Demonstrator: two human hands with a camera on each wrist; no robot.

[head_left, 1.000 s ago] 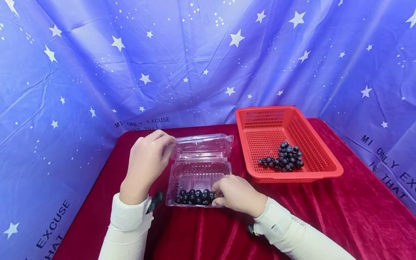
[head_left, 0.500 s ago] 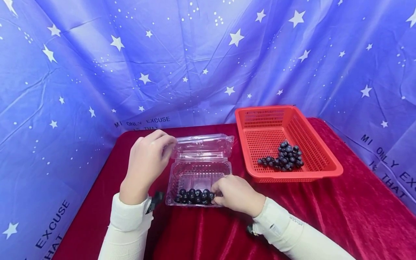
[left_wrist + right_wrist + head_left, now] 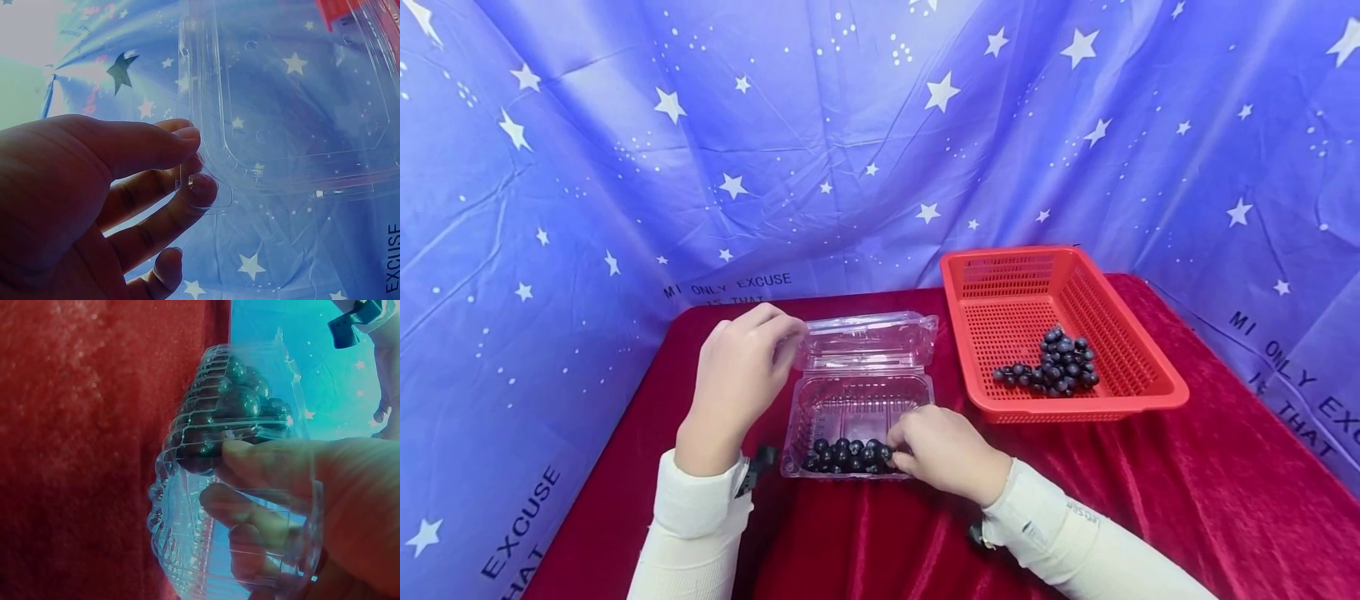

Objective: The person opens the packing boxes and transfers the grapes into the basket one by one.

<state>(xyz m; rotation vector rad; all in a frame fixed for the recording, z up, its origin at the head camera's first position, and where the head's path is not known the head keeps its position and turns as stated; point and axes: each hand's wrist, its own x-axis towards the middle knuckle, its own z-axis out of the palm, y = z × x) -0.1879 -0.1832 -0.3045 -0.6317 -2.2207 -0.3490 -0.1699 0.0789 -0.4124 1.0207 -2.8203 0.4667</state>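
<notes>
At the table's middle stands a clear plastic clamshell box (image 3: 865,408), its lid (image 3: 868,342) raised at the back. My left hand (image 3: 741,375) pinches the lid's corner tab between thumb and fingers, seen closely in the left wrist view. A bunch of dark grapes (image 3: 842,457) lies along the near side of the box. Reaching over the box's right side, my right hand (image 3: 951,450) has its thumb (image 3: 262,462) and curled fingers at the right end of this bunch, pinching it there. The box wall partly blurs that contact.
A red perforated plastic basket (image 3: 1161,392) stands to the right, behind my right forearm. Another bunch of dark grapes (image 3: 1063,362) lies inside it. Dark red velvet cloth (image 3: 1150,483) covers the table, and a blue star-printed curtain (image 3: 850,192) hangs close behind and at both sides.
Both hands stay almost where they were, the left at the lid and the right at the grapes. The whole view has shifted very slightly.
</notes>
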